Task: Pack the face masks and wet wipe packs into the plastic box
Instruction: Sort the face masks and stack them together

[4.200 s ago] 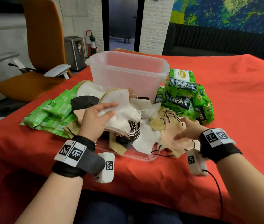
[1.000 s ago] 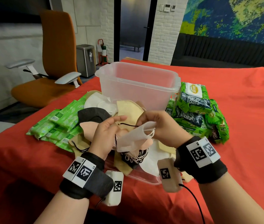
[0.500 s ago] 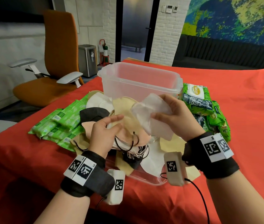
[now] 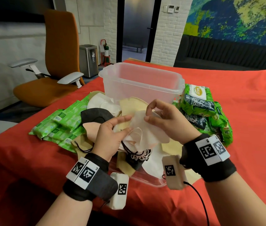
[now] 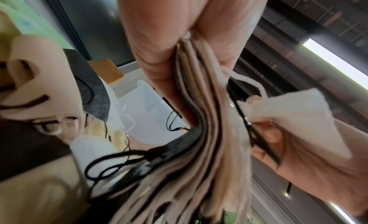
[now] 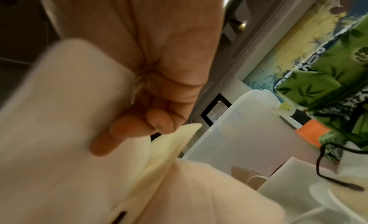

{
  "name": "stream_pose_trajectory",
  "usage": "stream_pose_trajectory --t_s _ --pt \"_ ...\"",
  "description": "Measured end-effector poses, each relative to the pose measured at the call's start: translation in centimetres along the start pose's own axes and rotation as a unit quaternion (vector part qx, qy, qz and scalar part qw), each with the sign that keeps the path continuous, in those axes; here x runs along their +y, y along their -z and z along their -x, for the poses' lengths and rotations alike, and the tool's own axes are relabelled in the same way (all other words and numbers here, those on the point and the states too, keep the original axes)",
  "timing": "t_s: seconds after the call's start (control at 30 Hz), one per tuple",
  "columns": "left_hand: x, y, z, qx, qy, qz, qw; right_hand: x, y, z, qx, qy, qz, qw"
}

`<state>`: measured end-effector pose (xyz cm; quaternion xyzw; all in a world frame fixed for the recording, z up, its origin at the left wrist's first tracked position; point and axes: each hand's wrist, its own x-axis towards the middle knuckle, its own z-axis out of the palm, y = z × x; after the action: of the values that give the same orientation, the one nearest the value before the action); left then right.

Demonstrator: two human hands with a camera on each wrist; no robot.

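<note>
Left hand (image 4: pixel 109 136) grips a stack of face masks (image 4: pixel 135 141); right hand (image 4: pixel 166 121) pinches a white mask (image 4: pixel 147 126) against the stack. Plastic box (image 4: pixel 142 82) beyond both hands; wet wipe packs (image 4: pixel 200 110) right of the right hand.

Right wrist view blurred, white mask (image 6: pixel 59 133) fills frame w/ fingertips behind it; mask count in left-hand stack (image 5: pixel 199 133) unreadable; clear lid (image 4: pixel 145 180) mostly buried under mask pile (image 4: pixel 133 160).
</note>
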<state>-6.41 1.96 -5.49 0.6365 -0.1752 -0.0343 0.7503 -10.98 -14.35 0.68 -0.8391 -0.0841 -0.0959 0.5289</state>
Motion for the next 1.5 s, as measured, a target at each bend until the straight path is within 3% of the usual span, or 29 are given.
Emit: stream_pose_trajectory --t_s 0.27,0.5,0.67,0.83,0.97,1.17,1.5 --pt "0.2 0.3 -0.2 -0.001 0.027 0.047 0.999 -0.8 1.4 0.6 -0.049 -0.017 -0.020 0.998" --pt "-0.2 0.9 -0.6 0.011 0.051 0.093 0.994 -0.3 2.6 0.4 0.084 0.048 0.069 0.993" --pt "-0.1 0.6 -0.4 -0.008 0.045 0.091 0.995 -1.9 1.8 0.7 -0.020 0.035 -0.034 0.999" --pt "0.3 0.3 0.5 -0.056 0.037 0.118 0.991 -2.0 1.0 -0.1 -0.038 0.003 -0.042 0.998" --pt "0.2 0.1 0.6 -0.086 -0.006 0.113 0.990 -1.5 0.8 -0.8 0.014 0.001 0.011 1.000" --pt "0.0 -0.3 0.7 -0.053 -0.027 0.078 0.995 -0.1 0.6 -1.4 0.070 -0.020 0.066 0.995" --pt "-0.2 -0.5 0.5 -0.006 -0.044 0.043 0.998 0.4 0.2 -1.2 0.181 0.009 0.146 0.972"
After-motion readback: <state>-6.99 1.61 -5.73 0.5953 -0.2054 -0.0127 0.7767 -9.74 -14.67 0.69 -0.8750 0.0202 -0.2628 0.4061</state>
